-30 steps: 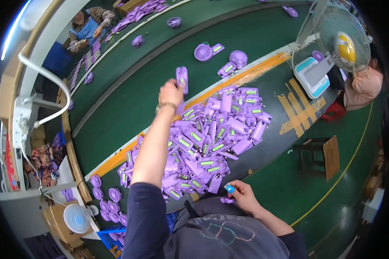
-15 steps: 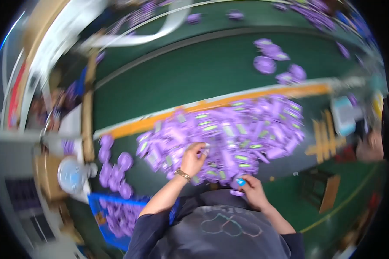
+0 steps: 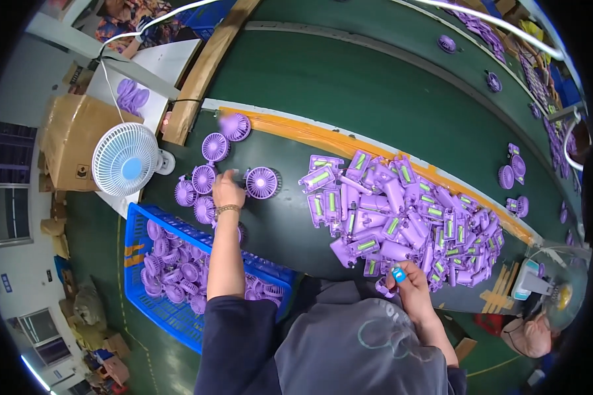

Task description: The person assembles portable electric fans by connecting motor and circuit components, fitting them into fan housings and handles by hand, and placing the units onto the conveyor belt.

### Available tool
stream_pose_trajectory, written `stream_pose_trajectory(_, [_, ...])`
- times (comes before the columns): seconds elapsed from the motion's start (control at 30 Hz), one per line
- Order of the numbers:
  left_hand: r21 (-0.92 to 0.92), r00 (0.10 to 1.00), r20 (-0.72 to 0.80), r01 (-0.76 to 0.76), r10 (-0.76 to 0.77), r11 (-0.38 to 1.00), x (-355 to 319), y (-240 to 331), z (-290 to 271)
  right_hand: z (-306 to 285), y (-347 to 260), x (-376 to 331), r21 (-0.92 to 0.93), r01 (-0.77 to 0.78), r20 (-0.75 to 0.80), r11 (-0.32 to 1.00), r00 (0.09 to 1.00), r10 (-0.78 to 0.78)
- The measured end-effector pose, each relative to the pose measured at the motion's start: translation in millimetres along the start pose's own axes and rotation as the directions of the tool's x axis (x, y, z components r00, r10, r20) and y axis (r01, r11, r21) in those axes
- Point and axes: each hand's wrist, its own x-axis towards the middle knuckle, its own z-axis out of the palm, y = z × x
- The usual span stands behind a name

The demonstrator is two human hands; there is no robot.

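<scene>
My left hand (image 3: pixel 228 191), wearing a bracelet, reaches among several round purple fan heads at the left of the table. Its fingers are bent at the short neck of one fan head (image 3: pixel 261 183), just to their right; the fingertips are partly hidden. My right hand (image 3: pixel 412 282) is close to my body, with blue wrapping on one digit. Its fingers are closed on a small curved purple plastic piece (image 3: pixel 385 288), whose full shape is hidden. Beyond it spreads a heap of purple fan handles (image 3: pixel 402 217), many showing a green cell inside.
A blue crate (image 3: pixel 178 326) full of fan heads stands at the lower left. A white fan (image 3: pixel 126 160) and a cardboard box (image 3: pixel 79 141) are left of the table. Orange tape (image 3: pixel 296 131) edges the green conveyor belt (image 3: pixel 349 85). Another person's arm (image 3: pixel 135 47) shows at the upper left.
My view has turned left. My left hand has moved from the handle heap to the fan heads. My right hand stays near my body with the purple piece.
</scene>
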Motion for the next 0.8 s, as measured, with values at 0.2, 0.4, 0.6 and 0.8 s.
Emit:
stream_pose_trajectory(0.2, [0.163,0.886,0.439,-0.243,0.15,0.956,7,-13,-4,14,17,5,-0.099,0.027,-0.046,0.995,0.998,-0.032])
stream_pose_trajectory(0.4, [0.087,0.965,0.204,-0.186,0.166,0.979,0,-27,35,37,18,6,-0.179,0.018,-0.058,0.984,0.998,-0.029])
stream_pose_trajectory(0.6, [-0.074,0.989,0.121,-0.072,0.081,0.995,17,-10,43,37,15,4,-0.204,0.004,-0.057,0.979,0.998,-0.016])
stream_pose_trajectory(0.8, [-0.035,0.991,0.064,-0.116,0.118,0.993,50,9,98,21,26,-13,-0.115,0.039,-0.109,0.993,0.993,-0.052])
